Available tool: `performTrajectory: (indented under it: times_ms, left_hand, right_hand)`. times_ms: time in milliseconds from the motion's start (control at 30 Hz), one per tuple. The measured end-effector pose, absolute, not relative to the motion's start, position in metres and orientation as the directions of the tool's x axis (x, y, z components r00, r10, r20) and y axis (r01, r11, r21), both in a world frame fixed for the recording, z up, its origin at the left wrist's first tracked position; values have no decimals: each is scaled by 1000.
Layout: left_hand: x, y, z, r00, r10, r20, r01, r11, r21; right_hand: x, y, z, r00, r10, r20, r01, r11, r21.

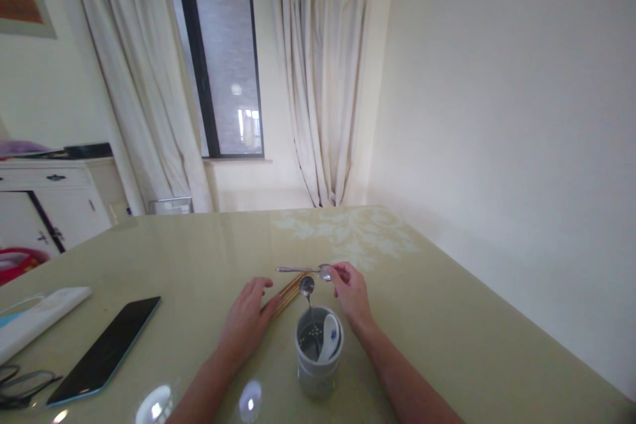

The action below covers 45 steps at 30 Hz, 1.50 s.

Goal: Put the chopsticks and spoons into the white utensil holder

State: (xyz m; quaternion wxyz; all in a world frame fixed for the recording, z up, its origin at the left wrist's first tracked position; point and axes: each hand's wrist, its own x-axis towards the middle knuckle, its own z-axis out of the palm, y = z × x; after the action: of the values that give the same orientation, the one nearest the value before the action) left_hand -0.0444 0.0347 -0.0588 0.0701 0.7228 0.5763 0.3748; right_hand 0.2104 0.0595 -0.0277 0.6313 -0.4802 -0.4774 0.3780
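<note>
My right hand (pixel 350 288) pinches a metal spoon (pixel 298 269) by its bowl end, with the handle pointing left above the table. Wooden chopsticks (pixel 288 295) lie slanted on the table, beneath and left of that spoon. My left hand (pixel 251 311) is beside them, fingers curved and apart, its thumb at their near end; whether it presses on them I cannot tell. Between my forearms stands a grey cylindrical holder (pixel 318 381). Inside it lean a white ceramic spoon (pixel 330 338) with a blue mark and a second metal spoon (pixel 307 286), bowl up.
On the left of the glossy table (pixel 199 258) lie a dark-screened tablet (pixel 106 351), a white flat object (pixel 44 318) and eyeglasses (pixel 27 384). A wall (pixel 497 112) runs along the right edge. Curtains (pixel 328 79) and a white cabinet (pixel 64 199) stand beyond.
</note>
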Motion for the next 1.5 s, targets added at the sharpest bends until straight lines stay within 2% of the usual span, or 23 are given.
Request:
performTrajectory:
  times_ms: [100,200,367,500,700,867,1000,1133,1333,1500]
  left_hand:
    - [-45,37,-58,6,857,516,762,-337,553]
    - [-44,36,-52,98,819,565,776,-418,473]
    - [-43,32,-42,291,814,503,817,-484,312]
    - [-49,33,-42,287,841,459,859,-438,265]
    - [-73,40,-43,29,916,401,936,-166,311]
    - [-82,42,-48,-87,944,317,939,-28,343]
    - [-80,44,-54,-87,960,266,929,-18,370]
    - [-76,46,-58,-44,962,271,928,-61,368]
    - [-74,47,-61,-26,964,265,924,-78,374]
    - [-73,48,-63,-3,956,293,907,-121,404]
  right_hand:
    - [201,54,-27,197,950,240,-22,249,-968]
    - [197,50,-27,138,961,241,-24,246,-969]
    - [194,47,-26,95,968,234,-22,237,-971]
    - [194,48,-26,85,969,232,-31,235,-971]
    - [203,50,-18,147,952,269,-52,279,-959]
    - [210,41,-4,-103,963,250,-174,230,-957]
    - [208,33,1,-257,924,282,-198,235,-952]
    - [205,27,1,-366,898,244,-182,188,-965]
    - [206,21,6,-369,905,213,-163,162,-973]
    - [204,22,8,-341,910,235,-245,155,-957]
